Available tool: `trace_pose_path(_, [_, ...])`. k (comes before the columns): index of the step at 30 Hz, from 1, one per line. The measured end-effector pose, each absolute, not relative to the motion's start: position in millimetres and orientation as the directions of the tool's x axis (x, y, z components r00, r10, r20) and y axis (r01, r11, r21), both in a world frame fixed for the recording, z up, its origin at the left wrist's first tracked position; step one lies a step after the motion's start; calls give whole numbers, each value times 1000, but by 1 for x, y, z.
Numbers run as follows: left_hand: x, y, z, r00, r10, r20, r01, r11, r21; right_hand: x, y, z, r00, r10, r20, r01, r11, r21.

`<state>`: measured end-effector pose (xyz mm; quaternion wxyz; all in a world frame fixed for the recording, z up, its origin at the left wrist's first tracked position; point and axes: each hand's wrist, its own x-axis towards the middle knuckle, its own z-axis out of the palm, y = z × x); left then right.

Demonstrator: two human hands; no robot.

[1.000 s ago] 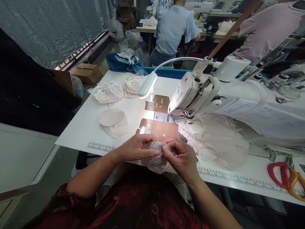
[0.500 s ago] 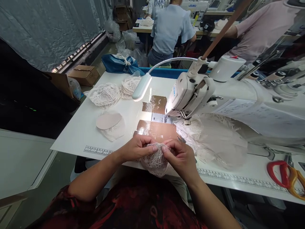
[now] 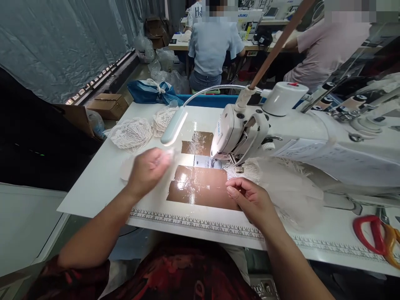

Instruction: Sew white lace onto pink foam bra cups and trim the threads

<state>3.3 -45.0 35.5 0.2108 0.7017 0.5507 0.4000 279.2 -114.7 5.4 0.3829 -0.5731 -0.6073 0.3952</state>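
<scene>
My left hand point(image 3: 148, 168) is raised over the left part of the table, blurred by motion, its fingers curled in. A pale smear shows at its fingertips; what it is, I cannot make out. Behind this hand, a pale round fabric cup point(image 3: 125, 168) lies partly hidden. My right hand point(image 3: 250, 200) rests by the right edge of the brown taped sheet point(image 3: 203, 187), its fingers curled and the thumb close to the index finger. Whatever lies inside its palm is hidden. Just beyond it, white lace fabric point(image 3: 246, 170) sits beside the sewing machine's needle area point(image 3: 215, 163).
The sewing machine point(image 3: 275, 121) fills the right side, with a lit lamp point(image 3: 174, 126) on a bendy arm. Lace cups point(image 3: 131, 134) lie at the back left. Red-handled scissors point(image 3: 370, 235) lie front right. A ruler strip point(image 3: 200, 227) runs along the front edge. Co-workers sit behind.
The lace cup both hands held at the front edge is no longer visible there. My left hand has moved up and left, away from my right hand. Small snips by my right hand no longer show.
</scene>
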Motion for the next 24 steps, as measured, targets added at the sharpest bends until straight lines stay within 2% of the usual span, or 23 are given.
trace_pose_path(2, [32, -37, 22, 335, 862, 381, 742, -490, 457, 280, -108, 9, -108, 993, 53, 547, 103, -831])
trace_pose_path(4, [67, -35, 2, 559, 798, 223, 757, -602, 256, 277, -100, 12, -161, 985, 54, 657, 148, -740])
trace_pose_path(9, [115, -54, -29, 666, 741, 83, 721, -669, 180, 266, -85, 7, -234, 972, 18, 794, 202, -574])
trace_pose_path(12, [111, -65, -19, 696, 717, 35, 702, -690, 176, 259, -85, -4, -276, 961, 11, 842, 247, -480])
trace_pose_path(14, [102, -64, -6, 692, 721, 17, 699, -676, 233, 256, -86, -10, -300, 954, -4, 878, 275, -392])
trace_pose_path(17, [88, -53, 11, 740, 671, -36, 612, -651, 450, 252, -89, -15, -304, 953, -18, 923, 290, -255])
trace_pose_path(19, [81, -44, 12, 765, 644, -11, 534, -625, 569, 250, -89, -16, -287, 957, -35, 943, 276, -187])
trace_pose_path(21, [79, -36, 5, 751, 658, 57, 514, -636, 575, 248, -89, -15, -262, 964, -49, 958, 254, -137])
trace_pose_path(24, [81, -28, -15, 727, 669, 153, 530, -689, 494, 246, -86, -15, -226, 973, -54, 972, 221, -85])
